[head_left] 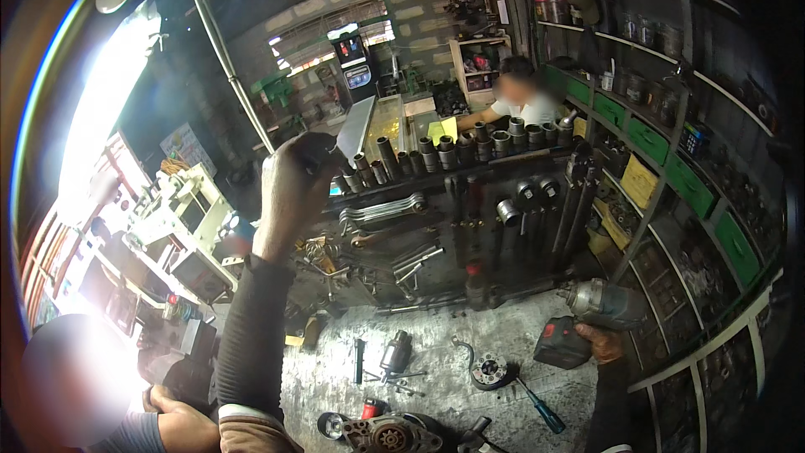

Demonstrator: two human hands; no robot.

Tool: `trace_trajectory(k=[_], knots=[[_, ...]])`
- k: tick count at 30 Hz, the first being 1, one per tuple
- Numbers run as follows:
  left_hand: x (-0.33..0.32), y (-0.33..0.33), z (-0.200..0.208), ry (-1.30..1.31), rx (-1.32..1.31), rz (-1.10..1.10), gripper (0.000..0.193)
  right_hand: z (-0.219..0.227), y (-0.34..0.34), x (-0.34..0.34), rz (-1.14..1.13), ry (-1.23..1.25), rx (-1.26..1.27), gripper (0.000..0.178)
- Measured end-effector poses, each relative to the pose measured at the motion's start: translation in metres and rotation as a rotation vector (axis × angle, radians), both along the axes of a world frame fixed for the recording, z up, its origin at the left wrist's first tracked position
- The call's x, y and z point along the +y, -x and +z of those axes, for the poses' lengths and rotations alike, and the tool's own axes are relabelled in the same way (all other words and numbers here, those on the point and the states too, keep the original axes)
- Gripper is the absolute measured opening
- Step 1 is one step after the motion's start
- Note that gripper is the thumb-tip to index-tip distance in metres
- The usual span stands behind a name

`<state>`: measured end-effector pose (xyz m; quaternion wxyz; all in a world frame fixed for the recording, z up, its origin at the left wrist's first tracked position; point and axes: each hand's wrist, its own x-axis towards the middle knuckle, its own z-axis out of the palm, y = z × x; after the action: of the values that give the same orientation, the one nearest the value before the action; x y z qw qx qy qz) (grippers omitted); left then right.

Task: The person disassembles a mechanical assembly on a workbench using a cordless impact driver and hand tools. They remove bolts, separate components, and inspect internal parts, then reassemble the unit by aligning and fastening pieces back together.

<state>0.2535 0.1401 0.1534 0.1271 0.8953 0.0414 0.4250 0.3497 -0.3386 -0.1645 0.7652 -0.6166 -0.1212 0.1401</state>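
Note:
My left hand (pixel 293 176) is raised at the left end of a row of sockets (pixel 444 151) on the tool rack. Its darkened fingers look curled, and whatever lies within them is lost in shadow. At the right edge of the bench, my right hand (pixel 600 342) grips a cordless impact wrench (pixel 605 302) with a black battery pack (pixel 563 342) at its base. Between my arms on the worn metal bench (pixel 327 373) lie a metal cylindrical part (pixel 397 352), a round part with holes (pixel 489 367), a screwdriver (pixel 541 407) and a geared housing (pixel 390 436).
Wrenches (pixel 384 211) and hex keys (pixel 415 264) hang on the dark rack behind the bench. Shelving with green drawers (pixel 650 141) lines the right side. One person (pixel 520 101) is beyond the rack; another person's arm (pixel 172 419) is close at my left.

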Motion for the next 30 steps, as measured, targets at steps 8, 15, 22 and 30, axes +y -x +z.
trace_trajectory(k=[8,15,22,30], knots=[[-0.016,-0.047,0.017,-0.139,0.072,-0.061,0.031,-0.004,0.0,0.003,-0.102,0.046,-0.192,0.055],[0.012,-0.071,0.021,-0.387,0.577,0.123,0.031,-0.005,-0.002,0.007,-0.063,-0.04,-0.192,0.055],[0.024,-0.083,0.023,-0.178,0.609,0.022,0.023,-0.004,-0.001,0.006,-0.07,-0.02,-0.207,0.055],[0.033,-0.077,0.024,-0.184,0.58,-0.088,0.021,0.009,0.006,0.01,-0.059,-0.033,-0.134,0.047]])
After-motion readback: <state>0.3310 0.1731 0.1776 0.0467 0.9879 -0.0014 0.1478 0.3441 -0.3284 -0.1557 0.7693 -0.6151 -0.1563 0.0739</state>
